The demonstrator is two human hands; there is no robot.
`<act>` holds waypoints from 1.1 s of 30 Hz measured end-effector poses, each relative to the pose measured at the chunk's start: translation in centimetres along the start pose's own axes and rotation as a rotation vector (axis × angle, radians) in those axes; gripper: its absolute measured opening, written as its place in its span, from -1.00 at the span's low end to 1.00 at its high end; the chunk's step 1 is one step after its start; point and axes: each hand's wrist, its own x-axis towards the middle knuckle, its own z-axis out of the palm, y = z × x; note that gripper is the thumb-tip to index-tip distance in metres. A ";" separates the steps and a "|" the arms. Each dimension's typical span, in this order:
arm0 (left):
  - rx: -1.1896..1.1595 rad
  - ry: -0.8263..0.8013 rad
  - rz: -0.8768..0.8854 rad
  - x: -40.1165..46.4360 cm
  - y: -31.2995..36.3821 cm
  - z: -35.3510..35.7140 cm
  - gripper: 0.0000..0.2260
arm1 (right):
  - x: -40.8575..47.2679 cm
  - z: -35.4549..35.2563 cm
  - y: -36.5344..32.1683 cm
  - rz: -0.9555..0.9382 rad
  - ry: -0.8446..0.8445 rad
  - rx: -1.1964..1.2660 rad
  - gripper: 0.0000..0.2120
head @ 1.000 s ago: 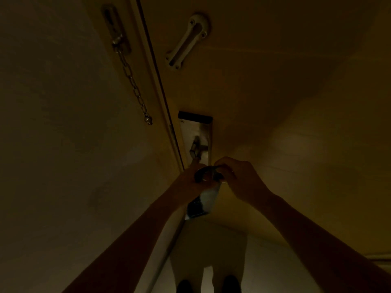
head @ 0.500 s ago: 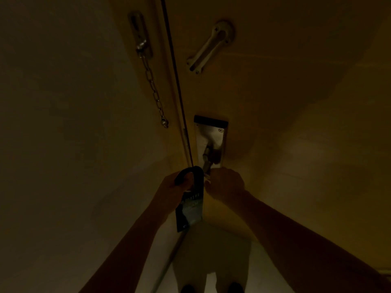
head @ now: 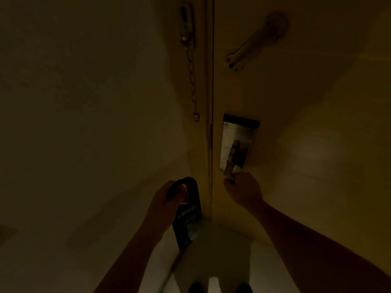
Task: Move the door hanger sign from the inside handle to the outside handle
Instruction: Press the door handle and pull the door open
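Observation:
The scene is dim. A dark door hanger sign (head: 187, 216) with pale lettering hangs free of the handle, left of the door's edge. My left hand (head: 169, 199) grips it by its hooked top. The inside handle (head: 231, 163) is a metal lever on a shiny lock plate (head: 239, 136) on the door. My right hand (head: 243, 191) is closed around the lever's near end. The door (head: 296, 102) looks closed against its frame. The outside handle is hidden.
A security chain (head: 191, 81) dangles from the frame left of the door's edge. Its slide track (head: 251, 45) is mounted high on the door. A plain wall (head: 84, 123) fills the left. Pale floor and my shoes (head: 220, 287) show at the bottom.
The sign has come off the inside handle and moved left in my left hand. My right hand has shifted onto the lever's end. The view has swung left.

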 end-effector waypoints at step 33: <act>0.063 0.014 0.117 -21.4 -5.9 -6.4 -0.86 | -30.4 2.6 -0.8 -0.091 -0.187 -0.430 -0.78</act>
